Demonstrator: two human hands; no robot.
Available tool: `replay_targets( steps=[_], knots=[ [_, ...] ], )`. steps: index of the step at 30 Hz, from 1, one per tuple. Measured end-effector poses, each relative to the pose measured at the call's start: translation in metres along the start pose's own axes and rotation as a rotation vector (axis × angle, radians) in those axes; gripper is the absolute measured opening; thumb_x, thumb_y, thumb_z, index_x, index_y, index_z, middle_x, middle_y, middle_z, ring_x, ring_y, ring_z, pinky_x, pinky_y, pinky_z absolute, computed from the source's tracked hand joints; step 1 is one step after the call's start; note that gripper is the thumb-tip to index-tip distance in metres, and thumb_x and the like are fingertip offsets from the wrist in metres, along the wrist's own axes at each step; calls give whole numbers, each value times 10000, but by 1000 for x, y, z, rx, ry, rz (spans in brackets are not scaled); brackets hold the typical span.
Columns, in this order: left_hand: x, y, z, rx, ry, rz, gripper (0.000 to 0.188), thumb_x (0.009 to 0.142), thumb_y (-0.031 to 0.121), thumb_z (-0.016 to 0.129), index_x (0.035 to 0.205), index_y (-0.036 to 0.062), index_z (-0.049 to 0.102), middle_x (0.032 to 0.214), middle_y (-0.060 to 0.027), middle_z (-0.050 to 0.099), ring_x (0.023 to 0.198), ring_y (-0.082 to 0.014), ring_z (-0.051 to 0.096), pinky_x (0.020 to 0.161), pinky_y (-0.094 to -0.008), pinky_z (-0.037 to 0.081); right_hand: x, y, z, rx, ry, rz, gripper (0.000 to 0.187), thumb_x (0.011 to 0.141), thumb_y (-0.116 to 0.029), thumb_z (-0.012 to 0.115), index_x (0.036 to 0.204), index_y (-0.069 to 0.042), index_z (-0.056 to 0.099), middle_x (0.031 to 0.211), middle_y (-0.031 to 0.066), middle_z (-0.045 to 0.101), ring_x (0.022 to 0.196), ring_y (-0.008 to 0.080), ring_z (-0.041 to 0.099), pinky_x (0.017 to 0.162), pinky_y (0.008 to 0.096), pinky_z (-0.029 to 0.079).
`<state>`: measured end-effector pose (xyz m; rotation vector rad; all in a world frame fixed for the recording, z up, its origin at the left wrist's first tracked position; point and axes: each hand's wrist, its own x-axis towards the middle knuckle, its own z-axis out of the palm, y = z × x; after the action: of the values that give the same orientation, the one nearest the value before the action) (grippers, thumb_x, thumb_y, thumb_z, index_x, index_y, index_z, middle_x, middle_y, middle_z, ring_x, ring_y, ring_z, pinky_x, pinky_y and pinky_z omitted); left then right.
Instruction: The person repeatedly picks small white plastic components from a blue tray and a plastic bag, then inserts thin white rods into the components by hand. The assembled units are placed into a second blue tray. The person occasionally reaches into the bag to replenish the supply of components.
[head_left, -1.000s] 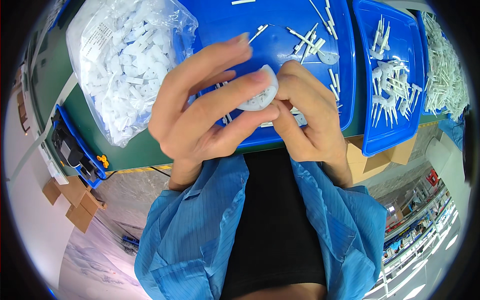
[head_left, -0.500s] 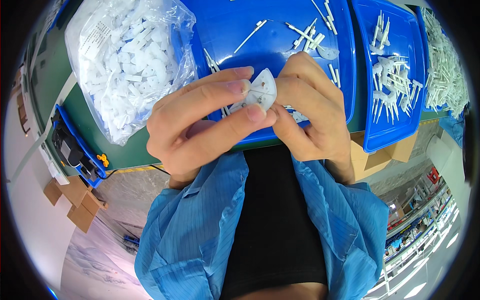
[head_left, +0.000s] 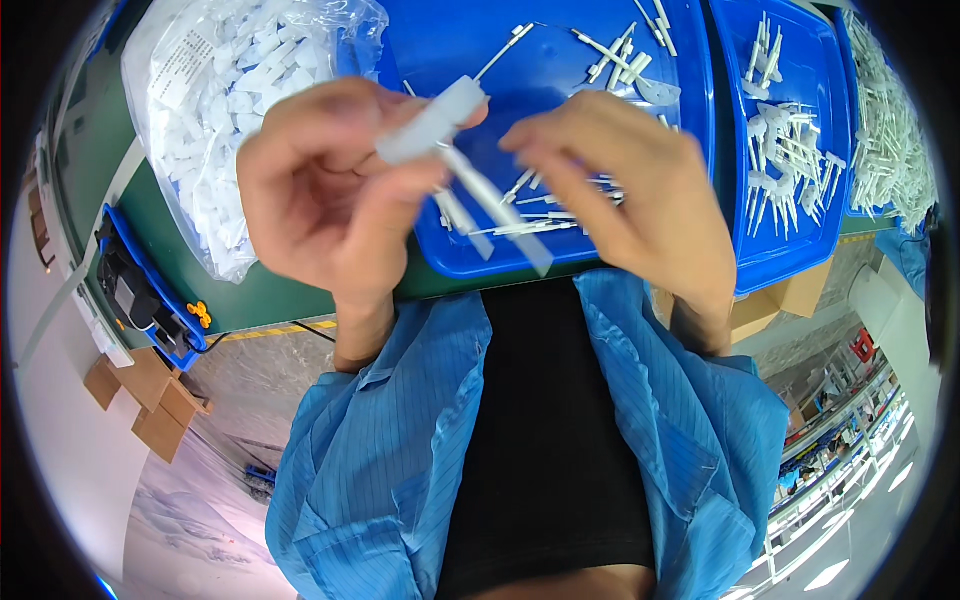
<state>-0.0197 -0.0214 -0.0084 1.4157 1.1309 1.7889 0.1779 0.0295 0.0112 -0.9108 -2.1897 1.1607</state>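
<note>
My left hand [head_left: 320, 190] is closed on a white plastic part [head_left: 432, 122], gripped between thumb and fingers. Two slim white rods [head_left: 490, 200] with flat ends hang from this part, slanting down to the right over the front of a blue tray [head_left: 470, 262]. My right hand [head_left: 635, 180] hovers over the tray, apart from the part, its fingers bent. Its fingertips are smeared by motion, so I cannot tell whether anything is between them. Several white rods [head_left: 620, 60] lie in the tray beyond my hands.
On the left, a clear bag [head_left: 215, 130] holds many white plastic pieces. A second blue tray [head_left: 735, 200] on the right carries white rod assemblies [head_left: 790, 160], with a heap of similar rods [head_left: 885, 120] beyond it. A small blue bin [head_left: 150, 290] with black items sits at the far left.
My hands were together on the white part; now they are apart. My left hand has moved left and turned the part, showing its rods. My right hand has let go and shifted right.
</note>
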Motion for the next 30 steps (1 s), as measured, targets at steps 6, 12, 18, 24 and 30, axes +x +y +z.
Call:
replay_targets(
  steps=[6, 12, 18, 24, 30],
  knots=[
    [0, -6, -3, -300, 89, -281, 223, 929, 87, 639, 1091, -61, 601, 1018, -195, 646, 836, -306, 714, 663, -312, 610, -17, 10, 28, -546, -137, -263, 182, 680, -75, 643, 854, -26, 620, 875, 69, 563, 883, 205, 564, 760, 300, 487],
    [1, -6, 2, -289, 135, -400, 226, 935, 102, 637, 1106, -44, 611, 1034, -192, 672, 844, -287, 717, 691, -286, 595, -6, -3, 23, -157, 37, 59, 136, 868, -9, 616, 994, 5, 566, 854, 86, 642, 636, 190, 623, 572, 281, 499],
    [-1, -7, 4, -239, 115, -396, 199, 923, 55, 638, 1094, -44, 615, 1030, -189, 685, 905, -224, 702, 798, -270, 557, 5, -17, 36, 12, 231, 122, 68, 936, -43, 596, 998, -28, 572, 723, 89, 649, 534, 189, 623, 482, 283, 465],
    [-3, -6, 6, -267, 80, -368, 180, 896, -4, 646, 1067, -54, 614, 1051, -189, 671, 968, -223, 685, 846, -279, 540, 2, -20, 37, -34, 247, 135, 23, 933, -42, 606, 943, -22, 609, 640, 47, 618, 477, 99, 577, 450, 239, 416],
    [-2, -9, 9, -339, -28, -283, 224, 839, -113, 649, 1053, -72, 593, 1110, -195, 610, 1008, -259, 677, 863, -301, 554, 3, -30, 28, 141, 203, 228, 65, 906, -37, 620, 955, -12, 585, 650, 104, 619, 532, 220, 626, 455, 304, 458]
  ],
)
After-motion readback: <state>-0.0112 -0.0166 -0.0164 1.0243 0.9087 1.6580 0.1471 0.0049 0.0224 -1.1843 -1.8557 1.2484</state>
